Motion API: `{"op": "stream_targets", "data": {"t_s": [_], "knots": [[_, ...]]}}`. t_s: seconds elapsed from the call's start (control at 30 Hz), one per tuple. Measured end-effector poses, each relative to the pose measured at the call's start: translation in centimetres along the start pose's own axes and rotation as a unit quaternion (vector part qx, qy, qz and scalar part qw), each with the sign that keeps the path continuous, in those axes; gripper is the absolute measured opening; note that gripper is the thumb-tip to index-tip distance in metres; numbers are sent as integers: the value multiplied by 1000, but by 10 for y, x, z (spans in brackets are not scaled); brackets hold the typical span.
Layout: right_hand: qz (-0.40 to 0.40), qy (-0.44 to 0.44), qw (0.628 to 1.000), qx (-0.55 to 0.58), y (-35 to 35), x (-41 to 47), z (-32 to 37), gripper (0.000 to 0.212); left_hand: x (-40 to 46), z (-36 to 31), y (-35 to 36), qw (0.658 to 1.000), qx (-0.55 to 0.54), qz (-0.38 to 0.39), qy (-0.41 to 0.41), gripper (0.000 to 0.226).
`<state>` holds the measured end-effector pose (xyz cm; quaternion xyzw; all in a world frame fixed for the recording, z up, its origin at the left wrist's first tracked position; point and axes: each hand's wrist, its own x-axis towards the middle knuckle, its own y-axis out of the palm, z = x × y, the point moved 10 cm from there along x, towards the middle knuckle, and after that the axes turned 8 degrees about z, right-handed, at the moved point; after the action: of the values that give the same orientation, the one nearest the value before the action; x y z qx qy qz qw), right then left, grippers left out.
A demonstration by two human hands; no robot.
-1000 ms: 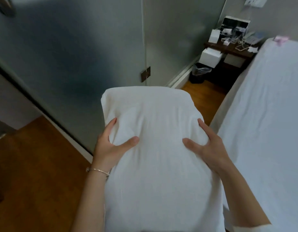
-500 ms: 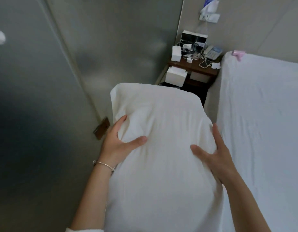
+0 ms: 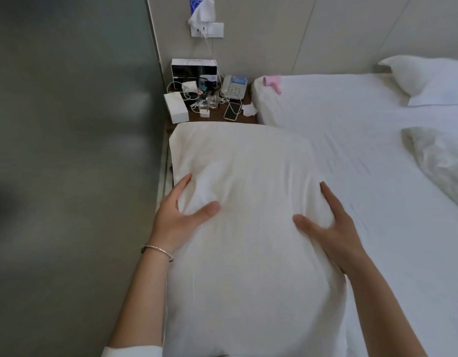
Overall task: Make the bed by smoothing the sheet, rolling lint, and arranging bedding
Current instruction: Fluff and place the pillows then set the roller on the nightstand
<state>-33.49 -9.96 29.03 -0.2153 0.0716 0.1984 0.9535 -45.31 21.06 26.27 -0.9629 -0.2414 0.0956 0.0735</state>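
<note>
White pillow fills frame centre, held up lengthwise. Left hand grips its left edge, thumb pressed into the fabric; right hand grips the right edge likewise. Bed sheet at right; cluttered nightstand upper centre.

Soft, dim, even light with a cool grey cast; shadows are faint. The frosted wall at left is dark and smeared. Wide-angle bending curves the edges; slight overall softness.
</note>
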Motion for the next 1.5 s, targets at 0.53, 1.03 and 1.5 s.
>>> {"op": "stream_targets", "data": {"t_s": [0.53,1.03,1.5], "knots": [[-4,36,999,31,-37,409,36,90,423,-55,75,999,26,22,-12,91],[-219,111,969,21,-202,635,31,92,784,-138,336,956,65,282,52,103],[-348,138,919,121,-337,751,-9,91,931,-226,570,874,172,441,113,108]]}}
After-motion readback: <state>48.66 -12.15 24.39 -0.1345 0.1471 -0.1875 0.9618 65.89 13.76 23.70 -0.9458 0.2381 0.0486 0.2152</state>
